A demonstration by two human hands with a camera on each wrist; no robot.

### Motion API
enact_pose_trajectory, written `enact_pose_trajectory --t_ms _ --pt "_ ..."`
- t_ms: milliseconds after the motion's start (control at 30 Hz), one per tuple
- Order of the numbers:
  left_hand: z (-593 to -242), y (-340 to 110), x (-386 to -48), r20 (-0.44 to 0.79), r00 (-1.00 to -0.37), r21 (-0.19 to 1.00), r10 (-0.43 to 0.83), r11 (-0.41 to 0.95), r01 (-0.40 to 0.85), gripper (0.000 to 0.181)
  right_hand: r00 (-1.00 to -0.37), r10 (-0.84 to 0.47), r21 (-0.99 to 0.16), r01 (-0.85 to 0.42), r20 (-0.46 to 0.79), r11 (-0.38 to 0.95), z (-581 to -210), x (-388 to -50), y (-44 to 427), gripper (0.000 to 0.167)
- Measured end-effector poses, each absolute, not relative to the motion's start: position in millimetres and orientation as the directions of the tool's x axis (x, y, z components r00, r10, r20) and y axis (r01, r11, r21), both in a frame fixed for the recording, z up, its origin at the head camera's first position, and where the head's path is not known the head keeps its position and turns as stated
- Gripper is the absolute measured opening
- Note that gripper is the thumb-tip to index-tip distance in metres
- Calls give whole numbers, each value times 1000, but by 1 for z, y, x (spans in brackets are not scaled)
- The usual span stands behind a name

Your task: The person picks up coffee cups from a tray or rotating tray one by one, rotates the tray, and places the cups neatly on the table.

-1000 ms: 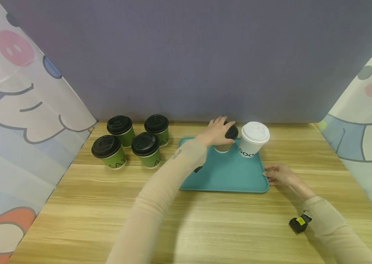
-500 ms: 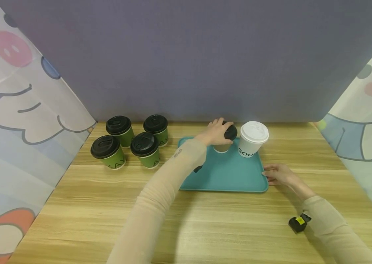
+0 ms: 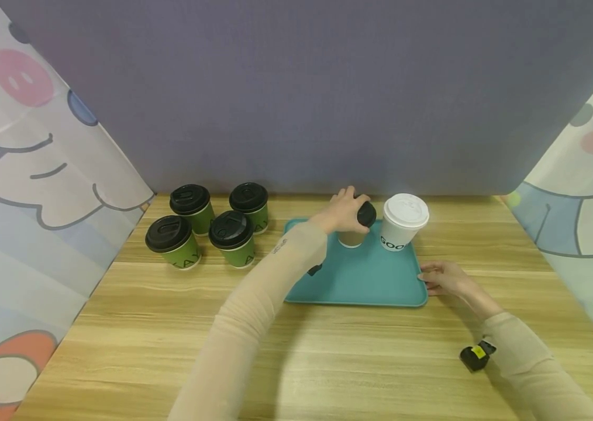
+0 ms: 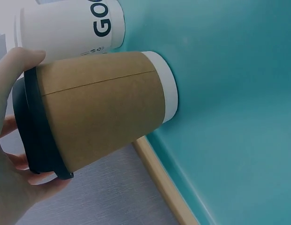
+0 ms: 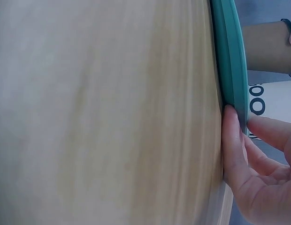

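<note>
My left hand grips a brown paper coffee cup by its black lid, thumb on one side and fingers around the other. The cup is over the back part of a teal tray; whether its base touches the tray I cannot tell. Just to its right, a white paper cup with a white lid stands on the tray. At the tray's right edge, my right hand pinches the rim between thumb and finger.
Several green paper cups with black lids stand on the wooden table left of the tray, one of them a front cup. A grey wall rises behind the table. A black device sits by the right sleeve.
My left hand's fingers have closed in from a spread pose over the lid, and the brown cup has shifted slightly left. The right hand and tray have stayed put.
</note>
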State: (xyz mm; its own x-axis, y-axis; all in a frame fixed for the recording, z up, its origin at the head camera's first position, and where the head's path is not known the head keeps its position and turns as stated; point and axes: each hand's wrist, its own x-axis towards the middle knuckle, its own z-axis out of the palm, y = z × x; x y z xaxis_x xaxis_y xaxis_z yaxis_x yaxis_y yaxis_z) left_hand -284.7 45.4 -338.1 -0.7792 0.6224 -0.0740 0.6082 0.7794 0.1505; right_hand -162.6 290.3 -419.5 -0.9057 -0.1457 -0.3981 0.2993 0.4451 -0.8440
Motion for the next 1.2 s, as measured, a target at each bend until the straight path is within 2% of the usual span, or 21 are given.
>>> enact_pose_trajectory --t_ms 567,967,1200 --pt "-326 26 -276 -47 -758 142 650 756 639 77 -902 -140 -839 310 -408 448 -419 -163 290 51" --pt "-310 2 -260 -96 -739 120 667 745 657 74 -909 -144 -839 289 -392 461 -419 -163 290 51" --pt "-302 -13 -248 -75 -711 115 699 714 690 76 -912 -145 -838 279 -385 469 -418 -162 290 52"
